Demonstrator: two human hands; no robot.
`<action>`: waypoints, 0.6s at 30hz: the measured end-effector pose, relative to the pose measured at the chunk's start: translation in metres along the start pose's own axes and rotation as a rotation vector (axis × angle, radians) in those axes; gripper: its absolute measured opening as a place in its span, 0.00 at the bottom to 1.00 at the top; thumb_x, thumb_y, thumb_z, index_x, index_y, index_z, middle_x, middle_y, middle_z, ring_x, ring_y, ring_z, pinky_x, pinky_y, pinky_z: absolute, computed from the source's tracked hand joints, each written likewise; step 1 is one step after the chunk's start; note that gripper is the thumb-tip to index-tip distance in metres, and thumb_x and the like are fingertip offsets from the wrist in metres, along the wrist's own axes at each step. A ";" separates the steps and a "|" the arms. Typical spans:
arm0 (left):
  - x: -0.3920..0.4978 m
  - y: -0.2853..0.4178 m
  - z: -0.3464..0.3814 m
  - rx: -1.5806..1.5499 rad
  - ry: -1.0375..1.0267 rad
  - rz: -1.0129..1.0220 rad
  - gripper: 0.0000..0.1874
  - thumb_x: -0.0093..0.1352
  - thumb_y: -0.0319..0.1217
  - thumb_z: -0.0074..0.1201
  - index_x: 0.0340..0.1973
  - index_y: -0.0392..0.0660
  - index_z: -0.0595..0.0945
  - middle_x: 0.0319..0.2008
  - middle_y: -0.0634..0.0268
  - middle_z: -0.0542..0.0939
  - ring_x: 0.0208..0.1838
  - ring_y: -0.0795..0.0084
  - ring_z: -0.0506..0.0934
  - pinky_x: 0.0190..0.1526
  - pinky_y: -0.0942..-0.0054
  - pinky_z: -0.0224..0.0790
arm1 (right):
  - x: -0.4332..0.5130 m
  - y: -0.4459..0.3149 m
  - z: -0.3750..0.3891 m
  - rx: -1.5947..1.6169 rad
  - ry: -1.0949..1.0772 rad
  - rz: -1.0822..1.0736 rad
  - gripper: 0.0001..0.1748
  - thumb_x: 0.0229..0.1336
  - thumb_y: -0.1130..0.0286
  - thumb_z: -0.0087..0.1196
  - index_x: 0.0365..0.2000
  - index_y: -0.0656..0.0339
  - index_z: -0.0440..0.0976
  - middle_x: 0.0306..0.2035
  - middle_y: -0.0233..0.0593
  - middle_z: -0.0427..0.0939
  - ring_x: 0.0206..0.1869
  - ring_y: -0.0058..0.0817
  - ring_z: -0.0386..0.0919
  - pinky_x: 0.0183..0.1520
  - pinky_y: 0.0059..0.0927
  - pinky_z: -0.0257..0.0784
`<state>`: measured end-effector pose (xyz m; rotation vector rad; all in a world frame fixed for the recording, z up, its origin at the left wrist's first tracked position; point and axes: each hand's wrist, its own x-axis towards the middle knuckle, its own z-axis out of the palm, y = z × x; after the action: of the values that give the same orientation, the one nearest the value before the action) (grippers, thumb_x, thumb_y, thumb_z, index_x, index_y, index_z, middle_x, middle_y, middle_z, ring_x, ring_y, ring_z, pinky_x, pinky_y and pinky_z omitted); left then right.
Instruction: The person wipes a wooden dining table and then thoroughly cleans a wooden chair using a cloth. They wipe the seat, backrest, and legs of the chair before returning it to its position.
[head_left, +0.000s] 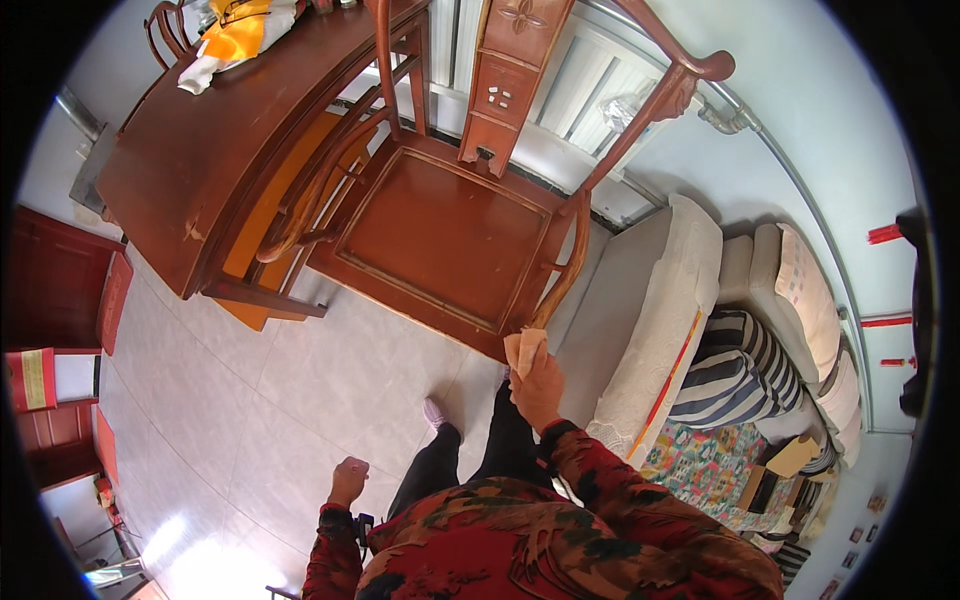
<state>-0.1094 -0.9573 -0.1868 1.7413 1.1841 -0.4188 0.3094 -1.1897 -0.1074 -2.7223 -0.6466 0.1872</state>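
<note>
A reddish-brown wooden armchair (450, 232) stands before me, its flat seat facing up and its carved back splat (499, 90) against the window side. My right hand (538, 390) grips a folded tan cloth (527, 346) at the front end of the chair's curved armrest (566, 285), by the seat's front corner. Whether the cloth presses on the wood, I cannot tell. My left hand (349, 480) hangs over the floor, away from the chair, with fingers curled and nothing visible in it.
Left of the chair is a dark wooden table (202, 150) bearing yellow and white cloth (236, 34). A sofa (652, 292) with a lace cover and striped cushions (727, 382) stands close on the right. Metal pipes (795, 180) run along the wall. My feet are on the tiled floor below the chair.
</note>
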 end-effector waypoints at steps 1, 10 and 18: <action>0.001 0.009 0.002 -0.041 0.006 -0.001 0.10 0.69 0.37 0.53 0.34 0.46 0.85 0.35 0.52 0.85 0.41 0.54 0.84 0.45 0.57 0.78 | 0.005 -0.004 0.006 0.013 0.001 0.063 0.50 0.56 0.56 0.64 0.70 0.69 0.52 0.46 0.53 0.74 0.47 0.52 0.75 0.47 0.51 0.72; 0.013 0.103 0.039 0.310 -0.060 0.310 0.10 0.70 0.35 0.49 0.34 0.44 0.83 0.38 0.52 0.83 0.44 0.50 0.82 0.45 0.54 0.77 | 0.138 0.016 0.027 -0.039 -0.021 0.271 0.32 0.60 0.57 0.57 0.56 0.74 0.70 0.60 0.73 0.65 0.56 0.56 0.69 0.61 0.45 0.66; 0.025 0.198 0.095 0.031 -0.101 0.105 0.13 0.73 0.38 0.52 0.39 0.42 0.83 0.40 0.50 0.84 0.47 0.49 0.82 0.49 0.57 0.76 | 0.283 0.102 0.038 -0.184 0.013 0.205 0.36 0.57 0.61 0.64 0.59 0.68 0.61 0.55 0.54 0.71 0.54 0.50 0.77 0.54 0.47 0.77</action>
<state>0.0925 -1.0397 -0.1484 1.7787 1.0144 -0.4581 0.5950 -1.1352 -0.1928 -2.9644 -0.3966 0.1657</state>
